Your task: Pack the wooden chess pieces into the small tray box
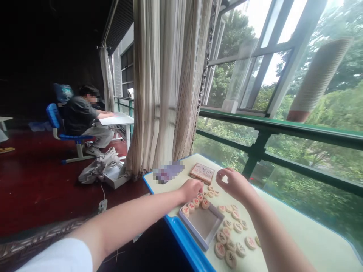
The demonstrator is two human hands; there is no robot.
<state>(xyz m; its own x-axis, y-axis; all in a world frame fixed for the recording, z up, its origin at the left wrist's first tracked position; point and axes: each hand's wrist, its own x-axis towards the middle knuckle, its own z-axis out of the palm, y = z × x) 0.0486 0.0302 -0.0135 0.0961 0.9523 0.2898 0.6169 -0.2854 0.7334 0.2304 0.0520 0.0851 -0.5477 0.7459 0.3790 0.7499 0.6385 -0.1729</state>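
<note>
My left hand (192, 189) rests closed, knuckles up, at the far corner of a shallow grey box (204, 226), touching a row of round wooden chess discs with red marks (195, 204) lined along the box's edge. My right hand (235, 183) hovers just right of it with thumb and forefinger curled in a pinch; what they hold, if anything, is too small to make out. More loose discs (232, 241) lie scattered on the pale table (297, 234) to the right of the box. A folded wooden board (202, 172) lies beyond my hands.
The table has a blue rim (181, 238) and stands against a green window railing (272, 126). A striped curtain (167, 87) hangs at the left. A person (82, 117) sits at another desk farther back on a blue chair. A bag and cable lie on the dark red floor (42, 181).
</note>
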